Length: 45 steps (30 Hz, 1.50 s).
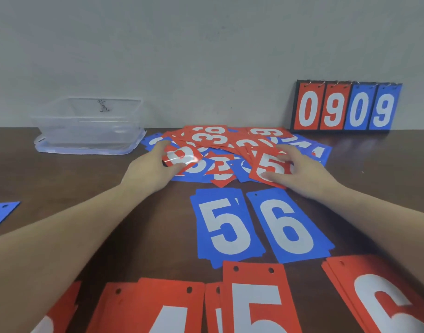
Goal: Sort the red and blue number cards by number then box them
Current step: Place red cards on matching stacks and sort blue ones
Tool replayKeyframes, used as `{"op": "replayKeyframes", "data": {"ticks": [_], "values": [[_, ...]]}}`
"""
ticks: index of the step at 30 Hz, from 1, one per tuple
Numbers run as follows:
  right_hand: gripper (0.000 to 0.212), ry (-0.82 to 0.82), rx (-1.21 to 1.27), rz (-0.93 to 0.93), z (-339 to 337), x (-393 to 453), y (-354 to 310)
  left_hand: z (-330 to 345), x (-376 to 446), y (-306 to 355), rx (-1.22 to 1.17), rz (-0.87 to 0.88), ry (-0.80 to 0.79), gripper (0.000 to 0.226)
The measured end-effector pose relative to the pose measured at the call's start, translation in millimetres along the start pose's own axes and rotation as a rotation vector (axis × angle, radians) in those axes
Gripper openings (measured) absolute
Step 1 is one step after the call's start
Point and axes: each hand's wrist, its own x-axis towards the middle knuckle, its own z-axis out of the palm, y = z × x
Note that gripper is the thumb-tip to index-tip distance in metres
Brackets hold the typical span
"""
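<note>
A loose heap of red and blue number cards [232,143] lies at the back of the brown table. My left hand [153,168] pinches a red card [182,157] at the heap's left side, lifting it slightly. My right hand [302,169] grips a red 5 card [269,165] on the heap's right side. In front lie sorted piles: blue 5 [226,227], blue 6 [289,224], and along the near edge red 4 [162,308], red 5 [256,301] and red 6 [384,299].
A clear plastic box [88,123] stands on its lid at the back left. A flip scoreboard [345,108] reading 0909 leans against the wall at the back right. A blue card [1,212] lies at the left edge.
</note>
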Motion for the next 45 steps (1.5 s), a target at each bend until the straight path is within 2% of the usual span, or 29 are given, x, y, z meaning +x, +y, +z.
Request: {"op": "replayKeyframes", "data": {"ticks": [4, 6, 10, 18, 24, 27, 31, 36, 39, 42, 45], "values": [[0.094, 0.109, -0.042, -0.074, 2, 0, 2, -5, -4, 1, -0.162, 0.052, 0.092, 0.073], [0.103, 0.162, -0.091, -0.077, 5, 3, 5, -7, -11, 5, -0.227, 0.104, 0.125, 0.071], [0.107, 0.014, -0.165, -0.029, 6, 8, 7, -10, -24, 13, -0.275, 0.187, 0.132, 0.064], [0.092, 0.121, -0.109, -0.131, -1, -9, -1, -8, -30, 24, -0.382, 0.229, 0.101, 0.055], [0.089, 0.143, 0.070, -0.244, -2, -15, 0, -2, -38, 52, -0.486, 0.219, 0.078, 0.051], [0.087, 0.105, 0.144, -0.298, -1, -18, 2, -1, -40, 66, -0.502, 0.205, 0.093, 0.058], [0.084, 0.136, 0.226, -0.326, -3, -19, 3, 4, -43, 73, -0.555, 0.206, -0.021, 0.084], [0.099, 0.153, 0.354, -0.296, -19, -21, -13, -3, -46, 72, -0.496, 0.239, -0.060, 0.114], [0.103, 0.112, 0.484, -0.288, -23, -34, -27, -14, -53, 71, -0.475, 0.231, -0.080, 0.119], [0.104, 0.045, 0.633, -0.230, -23, -51, -36, -26, -69, 73, -0.573, 0.170, -0.132, 0.114], [0.085, 0.015, 0.773, -0.124, -26, -72, -47, -37, -85, 71, -0.660, 0.135, -0.149, 0.109]]}}
